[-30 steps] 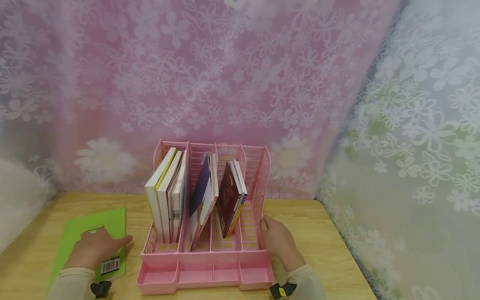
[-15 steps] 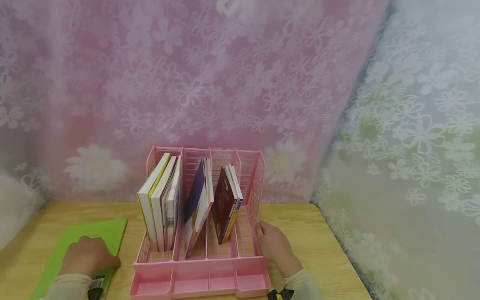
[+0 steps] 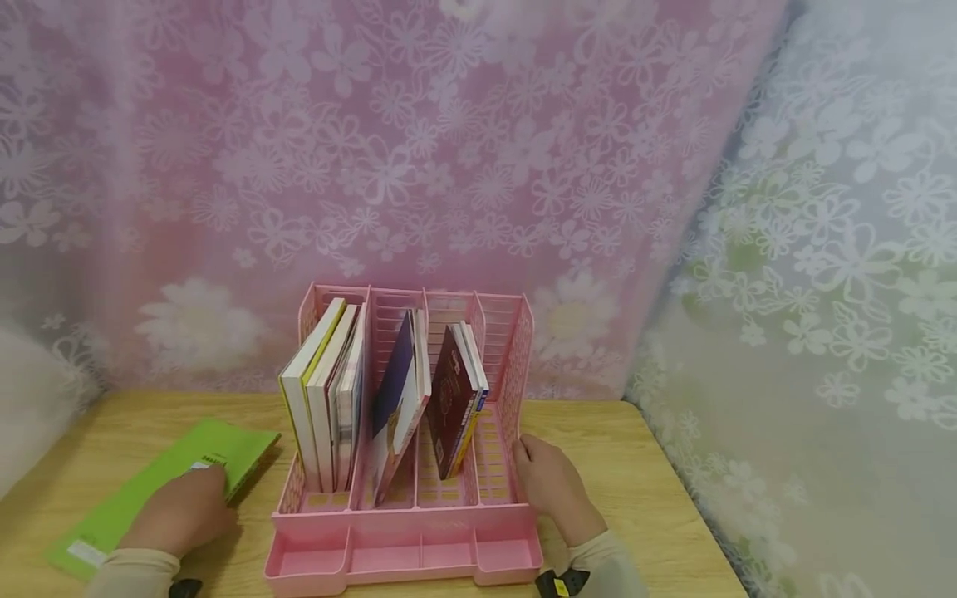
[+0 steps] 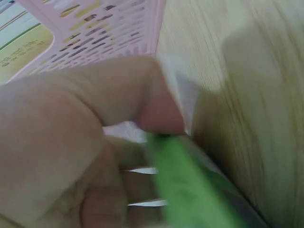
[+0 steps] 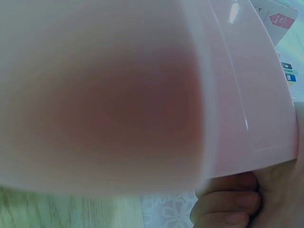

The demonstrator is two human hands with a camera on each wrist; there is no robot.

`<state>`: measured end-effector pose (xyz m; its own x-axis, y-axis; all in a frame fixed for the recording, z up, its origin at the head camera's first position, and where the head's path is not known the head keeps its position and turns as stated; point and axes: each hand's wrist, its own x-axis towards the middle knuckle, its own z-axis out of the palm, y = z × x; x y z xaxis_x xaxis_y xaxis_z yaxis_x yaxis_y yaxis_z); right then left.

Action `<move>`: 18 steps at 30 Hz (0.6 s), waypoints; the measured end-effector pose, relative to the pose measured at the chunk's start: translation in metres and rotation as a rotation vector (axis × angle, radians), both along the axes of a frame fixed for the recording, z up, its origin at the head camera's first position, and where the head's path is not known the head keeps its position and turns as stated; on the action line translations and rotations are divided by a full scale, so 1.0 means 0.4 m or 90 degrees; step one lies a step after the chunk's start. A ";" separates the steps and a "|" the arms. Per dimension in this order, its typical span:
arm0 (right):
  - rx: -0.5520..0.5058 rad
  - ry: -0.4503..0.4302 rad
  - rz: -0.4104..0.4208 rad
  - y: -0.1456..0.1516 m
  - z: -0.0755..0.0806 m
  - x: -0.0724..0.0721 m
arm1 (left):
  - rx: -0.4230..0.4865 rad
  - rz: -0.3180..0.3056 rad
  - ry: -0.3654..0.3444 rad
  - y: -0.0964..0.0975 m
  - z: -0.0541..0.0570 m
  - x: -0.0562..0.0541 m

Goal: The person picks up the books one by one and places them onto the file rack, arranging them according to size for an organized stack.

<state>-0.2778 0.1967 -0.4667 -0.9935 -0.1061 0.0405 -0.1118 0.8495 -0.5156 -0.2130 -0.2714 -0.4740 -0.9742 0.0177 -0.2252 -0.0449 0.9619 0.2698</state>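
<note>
A thin green book is tilted up off the table at the left in the head view, its right edge raised. My left hand pinches it by that edge; the left wrist view shows the thumb bent against the blurred green book. To the right stands a pink desktop book rack with upright dividers and small front trays. My right hand grips the rack's right side wall, and its curled fingers show below the pink plastic in the right wrist view.
Thick books fill the rack's leftmost slot. Leaning books stand in the second slot and maroon and white books in the third. A flowered curtain hangs behind the wooden table.
My left hand has taken hold of the green book, which lay flat before. Its right edge has lifted and the book has turned. My right hand stays at the rack's side.
</note>
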 end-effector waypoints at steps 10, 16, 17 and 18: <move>-0.009 0.008 0.007 -0.006 0.000 0.002 | -0.026 0.025 0.074 -0.003 0.011 -0.014; -0.004 0.018 0.002 -0.013 0.003 0.001 | -0.057 0.025 0.080 -0.009 0.015 -0.016; -0.003 0.021 0.000 -0.014 0.004 0.001 | -0.058 0.025 0.082 -0.010 0.015 -0.016; -0.002 0.025 -0.001 -0.014 0.004 0.000 | -0.059 0.024 0.088 -0.010 0.015 -0.016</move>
